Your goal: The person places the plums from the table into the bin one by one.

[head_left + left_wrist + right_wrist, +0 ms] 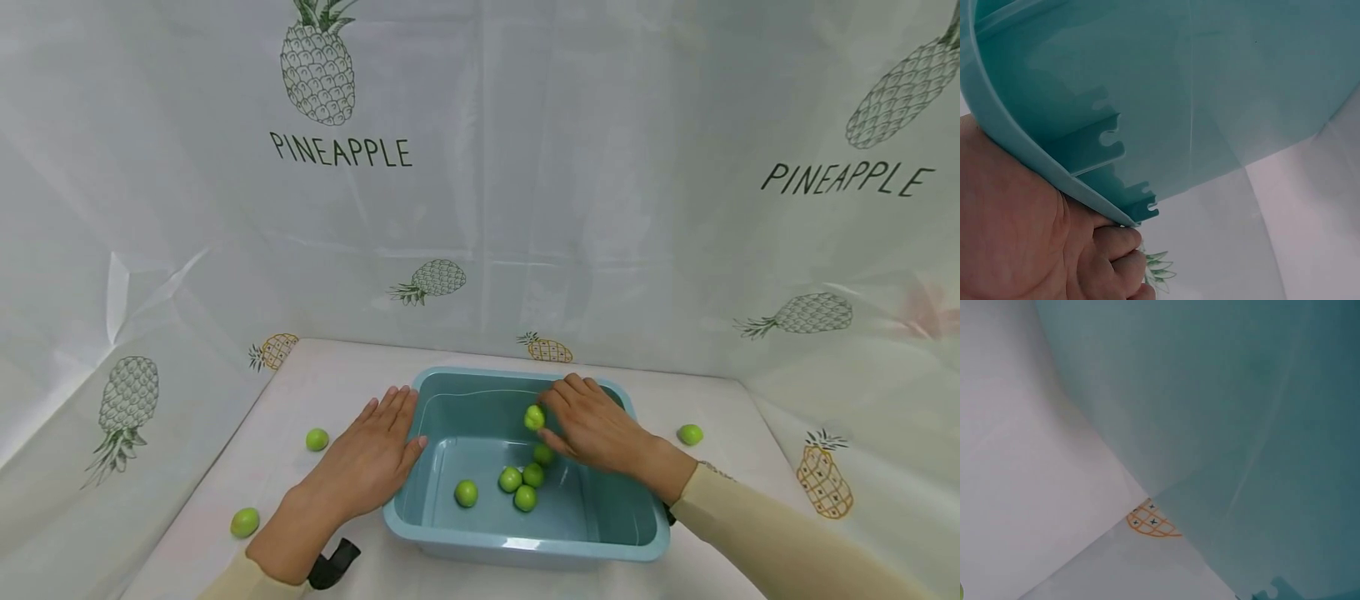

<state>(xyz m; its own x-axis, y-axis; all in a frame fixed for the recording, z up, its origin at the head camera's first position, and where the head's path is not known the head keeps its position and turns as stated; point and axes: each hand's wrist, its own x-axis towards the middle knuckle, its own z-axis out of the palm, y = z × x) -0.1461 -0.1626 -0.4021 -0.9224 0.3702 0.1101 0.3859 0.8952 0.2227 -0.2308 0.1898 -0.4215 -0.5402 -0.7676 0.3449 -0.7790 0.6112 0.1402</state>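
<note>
I'm watching my right hand [596, 429] reaching over the far side of the teal plastic basin [525, 546], and it's pinching one small green fruit [534, 417] between thumb and fingertips, the other fingers loosely curled above it. That fruit is hanging inside the basin, up near the back wall, clear of the floor. My left hand [367, 458] is lying flat and spread against the basin's left rim, fingers straight and together, thumb tip touching the edge; it's gripping nothing. From the left wrist view I'm seeing the palm [1016, 231] pressed right up under the basin's lip [1054, 175], with the ribbed underside of the rim just above the curled finger ends. The right wrist view is showing me only the basin's teal wall [1222, 406] and a bit of the white pineapple-print cloth [1035, 487]; the hand itself isn't visible there.

Down in the basin, five more green fruits [517, 483] are sitting on the bottom, four clustered near the middle and one a little to the left. Out on the cloth, two loose fruits [317, 439] are lying left of the basin, and another one [690, 434] is lying to its right.
</note>
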